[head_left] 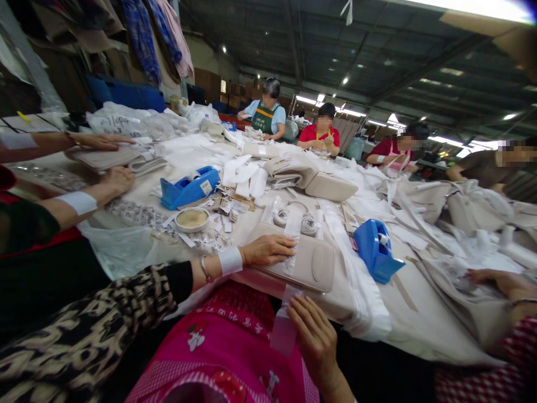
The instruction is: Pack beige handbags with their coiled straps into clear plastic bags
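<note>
My left hand (268,249) lies on a beige purse (306,263) at the table's front edge, fingers pressed flat on a strip of clear tape (292,229) that runs over the purse. My right hand (316,338) is below the table edge, fingers closed on the lower end of the clear tape strip (284,327), which hangs over the purse's front side. A blue tape dispenser (376,249) stands just right of the purse.
A second blue tape dispenser (189,187), a small round dish (192,219), paper scraps and piles of beige bags (319,182) cover the table. Another person's arms (84,196) reach in at left, another hand (499,280) at right. Several people sit at the far side.
</note>
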### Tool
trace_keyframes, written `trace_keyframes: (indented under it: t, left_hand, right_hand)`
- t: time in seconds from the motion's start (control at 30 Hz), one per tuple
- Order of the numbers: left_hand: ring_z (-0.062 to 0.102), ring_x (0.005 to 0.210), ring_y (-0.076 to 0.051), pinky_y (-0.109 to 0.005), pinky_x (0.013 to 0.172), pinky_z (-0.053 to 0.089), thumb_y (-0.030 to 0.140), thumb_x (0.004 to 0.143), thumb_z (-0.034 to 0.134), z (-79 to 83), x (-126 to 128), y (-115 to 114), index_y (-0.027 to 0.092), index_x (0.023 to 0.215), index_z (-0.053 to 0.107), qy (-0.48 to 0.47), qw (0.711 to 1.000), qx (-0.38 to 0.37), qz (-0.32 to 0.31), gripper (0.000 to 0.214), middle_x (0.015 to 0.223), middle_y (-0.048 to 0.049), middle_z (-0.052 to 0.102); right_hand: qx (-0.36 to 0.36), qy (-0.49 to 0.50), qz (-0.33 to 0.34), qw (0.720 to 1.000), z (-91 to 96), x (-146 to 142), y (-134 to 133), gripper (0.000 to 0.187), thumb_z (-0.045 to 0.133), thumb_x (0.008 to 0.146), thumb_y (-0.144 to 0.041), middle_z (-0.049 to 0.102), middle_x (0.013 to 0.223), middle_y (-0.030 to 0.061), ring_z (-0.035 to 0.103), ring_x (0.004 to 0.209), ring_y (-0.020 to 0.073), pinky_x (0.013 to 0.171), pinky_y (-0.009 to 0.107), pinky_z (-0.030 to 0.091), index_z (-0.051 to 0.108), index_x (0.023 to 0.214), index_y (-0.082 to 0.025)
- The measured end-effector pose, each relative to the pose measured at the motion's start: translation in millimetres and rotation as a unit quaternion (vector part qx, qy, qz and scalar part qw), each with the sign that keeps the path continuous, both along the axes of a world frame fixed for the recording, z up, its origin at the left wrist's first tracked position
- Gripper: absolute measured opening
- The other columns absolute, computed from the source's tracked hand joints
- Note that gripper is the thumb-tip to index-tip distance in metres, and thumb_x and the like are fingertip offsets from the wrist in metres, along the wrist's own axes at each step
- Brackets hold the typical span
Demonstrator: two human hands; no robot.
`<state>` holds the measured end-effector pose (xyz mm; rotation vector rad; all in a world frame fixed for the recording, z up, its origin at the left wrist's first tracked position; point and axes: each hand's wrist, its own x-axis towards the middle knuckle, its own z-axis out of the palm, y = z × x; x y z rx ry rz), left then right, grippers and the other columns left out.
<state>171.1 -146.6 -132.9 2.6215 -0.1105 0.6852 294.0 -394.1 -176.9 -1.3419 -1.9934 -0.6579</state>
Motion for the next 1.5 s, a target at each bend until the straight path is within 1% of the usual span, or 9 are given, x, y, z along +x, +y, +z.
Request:
trace_keyframes:
  t: [0.13, 0.3, 0.6, 1.03, 1.1, 1.2, 1.33, 1.4, 1.5]
  left_hand:
    - [0.047, 0.136, -0.022, -0.035, 0.119, 0.032, 0.022, 0.093, 0.060, -2.1, 0.5, 0.5, 0.018, 0.122, 0.067, 0.002, 1.000, 0.010, -0.001, 0.031, 0.141, -0.0118, 0.057]
    - [0.047, 0.136, -0.023, -0.037, 0.119, 0.031, 0.024, 0.092, 0.062, -2.8, 1.0, -0.2, 0.018, 0.121, 0.068, 0.005, 1.000, 0.011, 0.005, 0.031, 0.142, -0.0117, 0.055]
    - [0.046, 0.137, -0.024, -0.035, 0.120, 0.030, 0.028, 0.094, 0.060, -5.0, 0.6, 0.8, 0.015, 0.121, 0.067, -0.006, 0.999, 0.042, -0.002, 0.031, 0.142, -0.0132, 0.055]
    - [0.051, 0.132, -0.025, -0.035, 0.115, 0.036, 0.033, 0.095, 0.059, -11.0, 2.3, -0.9, 0.015, 0.117, 0.068, -0.025, 0.994, 0.105, 0.021, 0.030, 0.136, -0.0119, 0.060]
    - [0.051, 0.132, -0.025, -0.036, 0.115, 0.037, 0.032, 0.095, 0.059, -10.6, 1.1, -1.4, 0.014, 0.117, 0.068, -0.029, 0.993, 0.111, 0.023, 0.031, 0.136, -0.0123, 0.060]
    - [0.050, 0.132, -0.025, -0.037, 0.115, 0.036, 0.033, 0.095, 0.058, -10.2, -0.4, -1.8, 0.013, 0.119, 0.066, -0.033, 0.992, 0.118, 0.027, 0.032, 0.136, -0.0132, 0.060]
    - [0.050, 0.130, -0.026, -0.044, 0.119, 0.028, 0.023, 0.090, 0.059, -9.1, -0.1, -1.8, 0.016, 0.110, 0.068, -0.023, 0.991, 0.129, 0.040, 0.024, 0.129, -0.0107, 0.064]
    - [0.054, 0.124, -0.026, -0.043, 0.119, 0.028, 0.016, 0.082, 0.061, -9.4, 1.1, -1.8, 0.015, 0.100, 0.069, -0.017, 0.991, 0.122, 0.048, 0.019, 0.116, -0.0093, 0.069]
    - [0.059, 0.113, -0.025, -0.038, 0.113, 0.038, 0.012, 0.077, 0.059, -12.2, 2.1, -1.8, 0.012, 0.097, 0.066, -0.007, 0.995, 0.080, 0.061, 0.021, 0.106, -0.0110, 0.069]
  right_hand:
    - [0.000, 0.041, 0.025, 0.999, -1.5, -30.4, 12.9, 0.038, 0.038, 0.087, 0.004, 0.075, 0.101, 0.0089, 0.069, 0.107, 0.0191, 0.095, 0.039, 0.057, 0.067, 0.102, -0.016]
    - [0.005, 0.071, 0.035, 0.997, 11.6, -54.1, 29.6, 0.032, 0.042, 0.088, 0.001, 0.075, 0.094, 0.0074, 0.071, 0.096, 0.0177, 0.090, 0.035, 0.058, 0.066, 0.100, -0.015]
    - [-0.001, 0.088, 0.071, 0.994, 23.7, -73.3, 14.2, 0.029, 0.041, 0.090, -0.001, 0.076, 0.091, 0.0107, 0.071, 0.095, 0.0206, 0.085, 0.035, 0.059, 0.066, 0.100, -0.012]
    - [0.009, 0.098, 0.088, 0.991, 35.9, -84.6, 12.9, 0.027, 0.043, 0.096, -0.009, 0.077, 0.083, 0.0048, 0.074, 0.087, 0.0175, 0.086, 0.025, 0.059, 0.069, 0.091, -0.015]
    - [0.012, 0.121, 0.089, 0.989, 51.5, -76.2, 16.1, 0.028, 0.041, 0.096, -0.011, 0.076, 0.083, 0.0043, 0.074, 0.088, 0.0172, 0.086, 0.025, 0.058, 0.069, 0.092, -0.016]
    - [-0.064, 0.129, 0.082, 0.986, 94.5, -53.3, 33.4, 0.028, 0.043, 0.094, -0.009, 0.075, 0.095, 0.0050, 0.072, 0.095, 0.0165, 0.085, 0.025, 0.056, 0.068, 0.103, -0.018]
    - [-0.049, 0.175, -0.019, 0.983, 147.5, -18.9, 84.6, 0.024, 0.051, 0.091, -0.011, 0.070, 0.098, 0.0029, 0.066, 0.093, 0.0154, 0.083, 0.027, 0.051, 0.071, 0.095, -0.023]
    - [-0.041, 0.188, -0.057, 0.980, 159.3, -3.4, 116.2, 0.014, 0.060, 0.089, -0.019, 0.067, 0.086, 0.0011, 0.062, 0.084, 0.0163, 0.077, 0.029, 0.048, 0.072, 0.082, -0.023]
    - [-0.086, 0.191, -0.114, 0.971, 161.5, 19.5, 157.4, 0.015, 0.065, 0.085, -0.025, 0.063, 0.074, -0.0011, 0.058, 0.075, 0.0164, 0.070, 0.030, 0.041, 0.069, 0.071, -0.022]
